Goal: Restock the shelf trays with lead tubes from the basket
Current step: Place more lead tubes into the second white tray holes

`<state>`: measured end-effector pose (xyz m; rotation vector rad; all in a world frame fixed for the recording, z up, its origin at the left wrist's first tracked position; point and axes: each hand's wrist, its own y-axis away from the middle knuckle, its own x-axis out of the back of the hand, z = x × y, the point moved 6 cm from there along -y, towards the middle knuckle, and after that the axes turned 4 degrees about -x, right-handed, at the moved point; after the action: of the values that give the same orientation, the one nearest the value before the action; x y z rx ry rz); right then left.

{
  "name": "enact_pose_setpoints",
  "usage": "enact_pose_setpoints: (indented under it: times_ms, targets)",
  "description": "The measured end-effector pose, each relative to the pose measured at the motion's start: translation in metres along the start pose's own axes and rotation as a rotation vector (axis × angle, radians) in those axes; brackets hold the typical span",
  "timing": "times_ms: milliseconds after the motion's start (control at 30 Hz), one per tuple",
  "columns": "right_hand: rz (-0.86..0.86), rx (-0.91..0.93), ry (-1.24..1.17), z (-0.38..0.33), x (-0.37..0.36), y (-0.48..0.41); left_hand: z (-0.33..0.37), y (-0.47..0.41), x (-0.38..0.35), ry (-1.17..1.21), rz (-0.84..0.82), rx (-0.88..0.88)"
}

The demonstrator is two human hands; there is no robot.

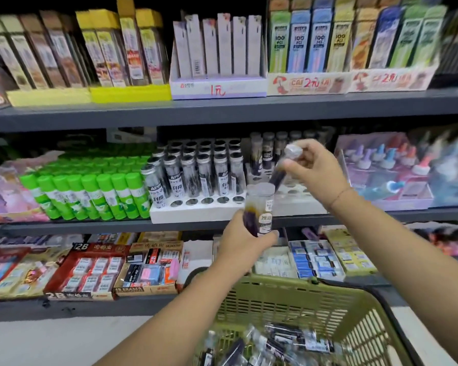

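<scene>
My left hand (245, 240) grips a clear lead tube (259, 210) upright in front of the middle shelf's edge. My right hand (316, 170) pinches a second lead tube (284, 167), tilted, over the right white foam tray (299, 196), which has several empty holes. The left white foam tray (193, 212) holds several silver-capped tubes, with its front row of holes empty. The green basket (302, 299) sits below at the bottom right with several more tubes (275, 342) lying in it.
Green glue sticks (90, 194) crowd the shelf left of the trays. A display of small bottles (386, 170) stands to the right. Eraser boxes (90, 270) fill the lower shelf; boxed refills (220, 48) line the upper shelf.
</scene>
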<state>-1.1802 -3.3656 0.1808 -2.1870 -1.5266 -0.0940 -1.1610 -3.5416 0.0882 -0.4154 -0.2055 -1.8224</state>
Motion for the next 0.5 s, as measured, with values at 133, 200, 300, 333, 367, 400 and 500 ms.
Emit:
enact_pose_setpoints:
  times_ms: [133,200,300,333,367,400,500]
  targets:
    - [0.171,0.019,0.265,0.007,0.021,-0.047,0.012,-0.022,-0.013,-0.089,-0.042,-0.1]
    - [0.175,-0.033,0.309,0.021,0.019,-0.068,0.011,-0.031,-0.018,-0.079,-0.046,-0.102]
    - [0.135,-0.049,0.266,0.034,0.007,-0.097,0.002,-0.04,-0.023,-0.032,-0.049,-0.079]
    - [0.129,-0.039,0.291,0.037,0.004,-0.103,-0.001,-0.042,-0.023,-0.018,-0.048,-0.076]
    - [0.12,-0.03,0.304,0.039,0.001,-0.107,-0.004,-0.043,-0.024,-0.006,-0.049,-0.075]
    - [0.106,-0.021,0.316,0.041,-0.002,-0.11,-0.006,-0.043,-0.025,0.004,-0.051,-0.075]
    - [0.054,0.037,0.394,0.039,-0.01,-0.118,-0.011,-0.044,-0.025,0.03,-0.05,-0.08]
